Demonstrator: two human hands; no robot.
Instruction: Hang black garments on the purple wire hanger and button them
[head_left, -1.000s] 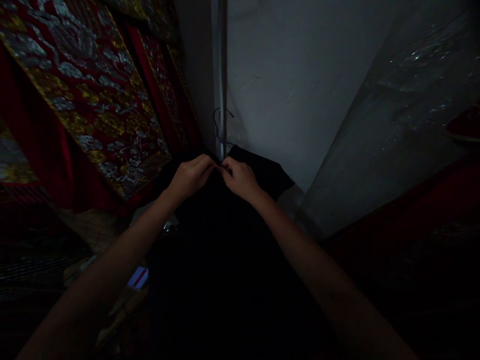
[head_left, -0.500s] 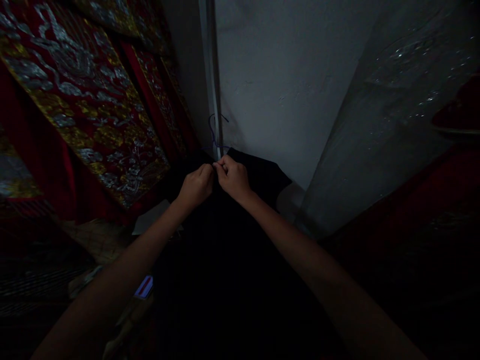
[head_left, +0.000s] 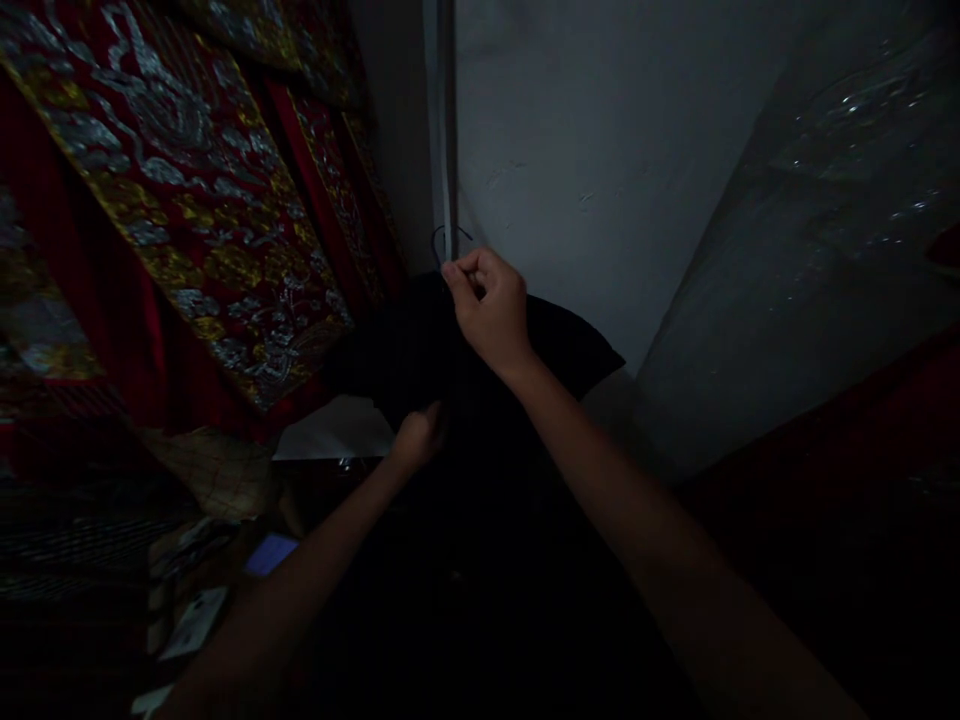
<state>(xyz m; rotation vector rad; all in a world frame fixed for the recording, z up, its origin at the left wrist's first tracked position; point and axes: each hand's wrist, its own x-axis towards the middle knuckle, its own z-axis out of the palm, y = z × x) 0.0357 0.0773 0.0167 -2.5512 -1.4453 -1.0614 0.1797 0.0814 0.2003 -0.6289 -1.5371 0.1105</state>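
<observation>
The left hand (head_left: 420, 437) has dropped to the front of the black cloth garment (head_left: 405, 330) below the thin dark hook (head_left: 433, 243), its fingers' grip indeterminable, leaving only the right hand (head_left: 495, 312) pinching the garment's top edge between its fingers

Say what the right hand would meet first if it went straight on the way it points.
Likely the hanger hook, just past the right hand, or else the pole there; depth is hard to judge.
</observation>
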